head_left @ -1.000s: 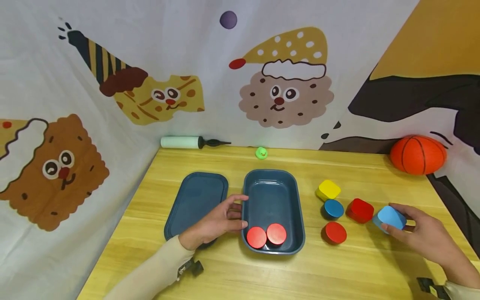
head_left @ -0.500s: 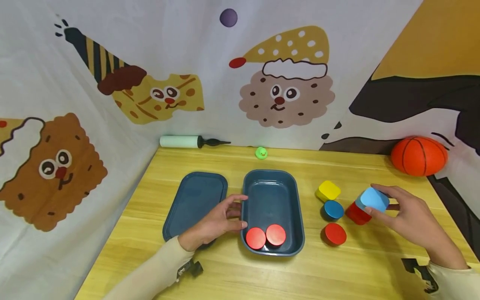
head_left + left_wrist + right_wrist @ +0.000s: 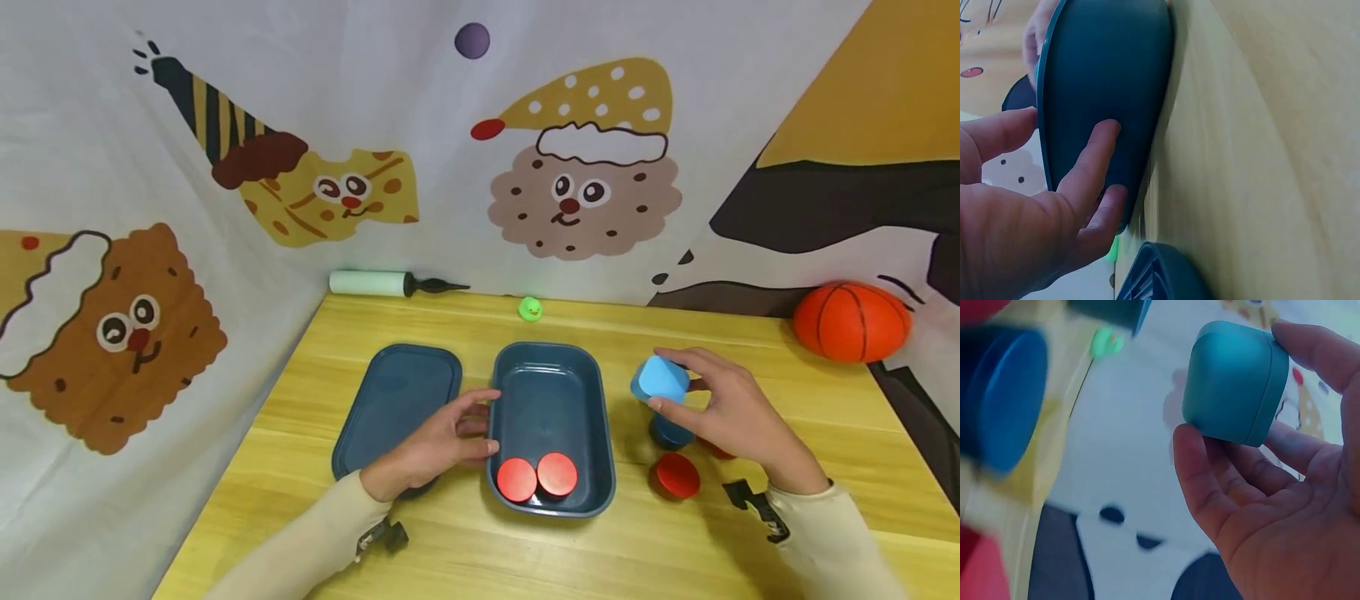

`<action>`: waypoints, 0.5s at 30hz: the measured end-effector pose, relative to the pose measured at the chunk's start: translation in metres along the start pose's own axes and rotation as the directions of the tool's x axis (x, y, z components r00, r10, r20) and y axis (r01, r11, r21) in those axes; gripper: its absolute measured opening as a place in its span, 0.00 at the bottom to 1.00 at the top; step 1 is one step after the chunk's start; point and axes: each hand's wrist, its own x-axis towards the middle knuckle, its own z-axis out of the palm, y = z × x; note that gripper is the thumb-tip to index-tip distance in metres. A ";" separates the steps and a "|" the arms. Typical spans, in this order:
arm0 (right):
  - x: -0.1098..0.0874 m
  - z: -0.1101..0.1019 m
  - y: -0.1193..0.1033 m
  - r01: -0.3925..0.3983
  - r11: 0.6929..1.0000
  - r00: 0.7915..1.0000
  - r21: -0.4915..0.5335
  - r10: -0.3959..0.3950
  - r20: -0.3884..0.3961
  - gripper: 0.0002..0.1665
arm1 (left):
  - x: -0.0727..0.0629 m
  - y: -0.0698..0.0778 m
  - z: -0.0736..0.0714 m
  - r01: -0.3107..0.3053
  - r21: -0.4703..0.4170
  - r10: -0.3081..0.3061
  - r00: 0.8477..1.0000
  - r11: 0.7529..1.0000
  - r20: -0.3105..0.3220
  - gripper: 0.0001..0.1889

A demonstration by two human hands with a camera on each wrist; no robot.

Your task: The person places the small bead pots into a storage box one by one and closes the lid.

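My right hand (image 3: 723, 412) holds a light blue rounded block (image 3: 662, 379) in the air, pinched between thumb and fingers (image 3: 1319, 350), just right of the dark blue tray (image 3: 552, 367). The block (image 3: 1235, 381) fills the right wrist view. Two red discs (image 3: 537, 477) lie at the tray's near end. My left hand (image 3: 442, 437) rests against the tray's left wall (image 3: 1110, 81) with straight fingers (image 3: 1088, 169). Below my right hand sit a dark blue round block (image 3: 667, 433) and a red disc (image 3: 678, 476) on the table.
The tray's dark blue lid (image 3: 397, 404) lies flat to the left of it. At the back stand a small green duck (image 3: 530, 309), a white hand pump (image 3: 382, 284) and an orange ball (image 3: 851, 322). Printed cloth walls close the wooden table (image 3: 465, 550) at back and left.
My right hand lifted the light blue block from the table's right side and carried it left toward the tray, covering the yellow and red blocks. The left hand stayed put.
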 end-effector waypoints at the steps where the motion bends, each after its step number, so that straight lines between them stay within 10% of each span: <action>1: 0.003 0.004 -0.004 0.011 1.000 1.000 0.010 -0.011 0.004 0.40 | 0.000 0.000 0.001 0.003 0.004 -0.003 1.000 1.000 0.001 0.42; 15: 0.032 0.060 -0.046 0.021 0.983 0.980 0.185 -0.057 0.192 0.42 | 0.000 -0.001 0.003 -0.023 0.041 0.023 1.000 0.999 -0.002 0.41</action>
